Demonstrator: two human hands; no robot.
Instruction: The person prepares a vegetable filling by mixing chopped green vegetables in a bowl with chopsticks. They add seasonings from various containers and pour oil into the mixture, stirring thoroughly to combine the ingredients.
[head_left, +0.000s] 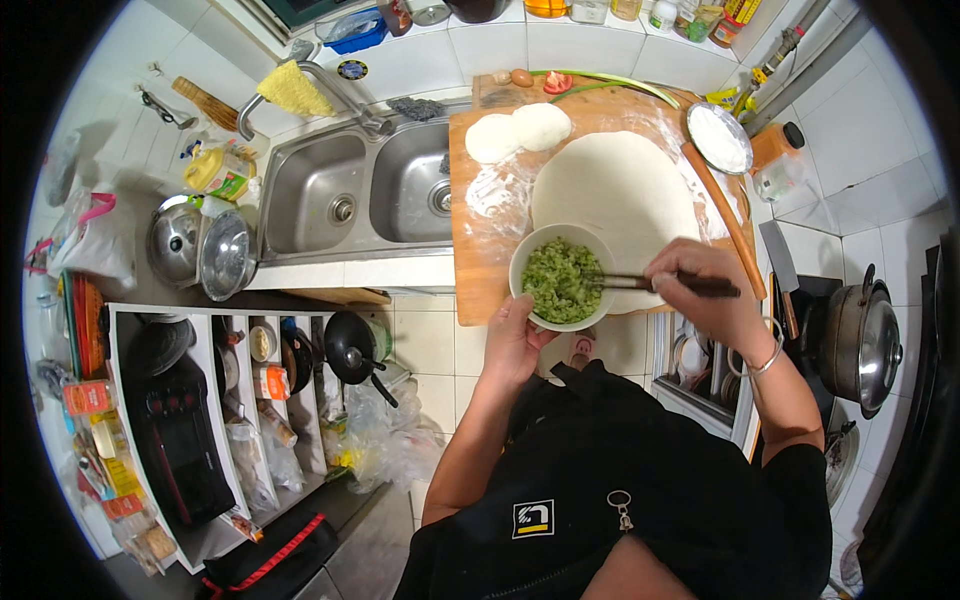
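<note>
My left hand (517, 341) grips the rim of a white bowl (517, 259) from its near left side. Finely chopped green vegetable (559, 281) fills much of the bowl. A pair of dark chopsticks (626, 283) is held in my right hand (701, 289), with the tips down in the greens; the hand is slightly blurred. Behind and partly under the bowl, a large rolled-out sheet of dough (615, 184) lies on a floured wooden board (480, 289). Two pale dough balls (517, 133) rest touching each other at the board's far left.
Right of the dough sheet lies a wooden rolling pin (724, 221), below a metal bowl of flour (718, 139). A cleaver (780, 262) and a lidded pot (862, 349) are farther right. An egg (521, 77) and a cut tomato (557, 82) sit at the back. A double sink (315, 202) adjoins the left.
</note>
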